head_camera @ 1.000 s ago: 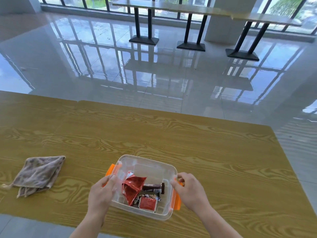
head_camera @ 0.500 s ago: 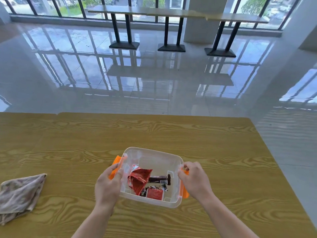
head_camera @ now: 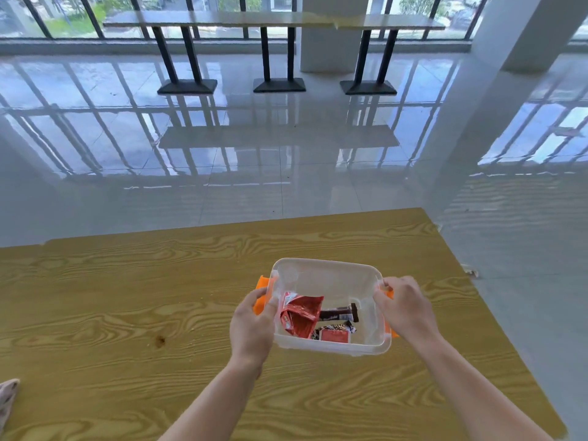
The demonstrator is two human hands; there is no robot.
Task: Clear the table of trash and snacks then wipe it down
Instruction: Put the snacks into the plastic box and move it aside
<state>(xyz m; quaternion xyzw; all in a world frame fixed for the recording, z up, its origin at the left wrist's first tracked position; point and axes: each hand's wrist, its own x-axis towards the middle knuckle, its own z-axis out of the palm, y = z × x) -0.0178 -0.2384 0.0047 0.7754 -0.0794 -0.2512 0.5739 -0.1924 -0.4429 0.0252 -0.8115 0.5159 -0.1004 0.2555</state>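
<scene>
Glossy tiled floor (head_camera: 254,148), black-legged counter (head_camera: 222,19) beneath barred windows (head_camera: 79,14)

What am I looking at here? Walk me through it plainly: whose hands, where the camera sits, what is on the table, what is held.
There is no machine: a person wears a wide-angle camera on the head, looking down at their own bare hands. The left hand and right hand grip a clear plastic box by its orange side latches, over a wooden table. Inside lie a red snack packet, a dark chocolate bar and smaller wrappers. A cloth peeks in at the left edge.
</scene>
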